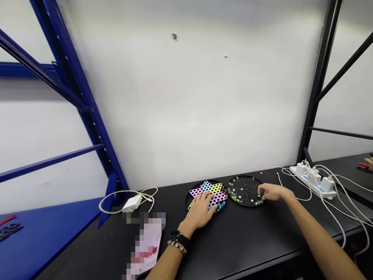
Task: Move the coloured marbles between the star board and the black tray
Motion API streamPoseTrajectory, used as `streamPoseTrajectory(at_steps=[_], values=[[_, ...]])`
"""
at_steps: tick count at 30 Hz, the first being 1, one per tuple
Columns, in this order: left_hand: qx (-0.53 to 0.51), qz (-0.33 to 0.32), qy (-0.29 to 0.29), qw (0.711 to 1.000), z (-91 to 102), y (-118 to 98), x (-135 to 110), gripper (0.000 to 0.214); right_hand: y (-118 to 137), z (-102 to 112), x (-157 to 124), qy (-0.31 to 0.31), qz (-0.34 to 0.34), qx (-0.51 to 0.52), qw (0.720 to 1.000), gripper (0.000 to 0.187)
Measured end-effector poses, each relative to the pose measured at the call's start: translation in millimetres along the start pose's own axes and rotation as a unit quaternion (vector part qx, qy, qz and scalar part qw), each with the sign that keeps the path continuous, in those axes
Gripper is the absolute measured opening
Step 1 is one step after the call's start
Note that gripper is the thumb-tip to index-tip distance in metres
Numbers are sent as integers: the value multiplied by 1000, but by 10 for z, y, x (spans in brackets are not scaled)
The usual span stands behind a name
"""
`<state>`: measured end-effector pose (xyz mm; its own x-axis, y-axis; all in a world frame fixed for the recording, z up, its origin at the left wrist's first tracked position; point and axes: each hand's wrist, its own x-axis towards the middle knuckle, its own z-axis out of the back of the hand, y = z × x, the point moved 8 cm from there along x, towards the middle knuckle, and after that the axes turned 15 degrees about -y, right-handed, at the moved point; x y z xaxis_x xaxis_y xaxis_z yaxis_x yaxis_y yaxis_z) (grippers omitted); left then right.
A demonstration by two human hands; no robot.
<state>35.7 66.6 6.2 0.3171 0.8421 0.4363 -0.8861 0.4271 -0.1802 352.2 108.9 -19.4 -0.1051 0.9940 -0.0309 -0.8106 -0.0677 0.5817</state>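
A Chinese checkers board [200, 191] with a pink, blue and yellow star full of holes lies in a round black tray on the table. My left hand [201, 210], wearing a dark watch and a beaded bracelet at the wrist, rests on the board with fingers stretched out. To its right is a second round black tray [246, 189], with marbles [232, 191] gathered mostly along its left and lower rim. Over this tray's right edge, my right hand [269, 191] has its fingers curled together and pointing down. Whatever may be between those fingertips is too small to make out.
A white power strip [316, 182] with plugged-in chargers and loose white cables is at the right. A white adapter [132, 203] with a coiled cable lies at the left, above a pink, partly pixelated item [150, 241]. Blue shelving [96, 128] and a white wall [189, 97] stand behind.
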Motion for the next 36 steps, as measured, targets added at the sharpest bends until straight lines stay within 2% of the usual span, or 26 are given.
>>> streamPoseTrajectory(at_steps=[5,7,9,11,14,16,17,19,22,25,26,28,31,34,36], values=[[-8,6,8,1000,-1,-9,-3,48,-98,-43,-88,-6,25,24,999,9],[-9,8,7,1000,6,-12,-4,47,-63,-48,-97,-18,32,72,997,10],[-9,8,2,1000,18,-15,-3,47,-12,1,-95,-45,30,161,985,18],[-10,5,-2,1000,26,-19,-6,46,38,93,-86,-73,6,294,953,27],[-13,2,0,1000,25,-27,-14,46,147,225,-52,-95,-36,506,857,32],[-14,2,1,1000,25,-32,-19,45,266,230,2,-87,-51,595,797,30],[-14,3,0,1000,29,-36,-18,45,333,189,40,-79,-59,619,779,28],[-15,4,-6,1000,58,-47,-6,43,472,29,133,-66,-82,635,766,26],[-30,9,-51,998,215,-63,52,37,759,-309,263,-63,-105,608,784,33],[-62,25,-174,982,556,-28,108,33,1306,-590,307,-62,-32,542,837,43],[-75,28,-232,969,697,-5,102,34,1515,-658,297,-76,3,502,862,45],[-96,15,-351,931,965,37,38,35,1925,-690,234,-176,102,383,901,48],[-115,-25,-484,867,1227,84,-124,37,2486,-989,106,-213,227,175,934,42],[-134,-42,-539,830,1309,118,-222,39,2710,-1426,40,-175,280,-6,944,29],[-145,-50,-535,831,1299,91,-219,40,2734,-1619,-5,-153,307,-55,938,22]])
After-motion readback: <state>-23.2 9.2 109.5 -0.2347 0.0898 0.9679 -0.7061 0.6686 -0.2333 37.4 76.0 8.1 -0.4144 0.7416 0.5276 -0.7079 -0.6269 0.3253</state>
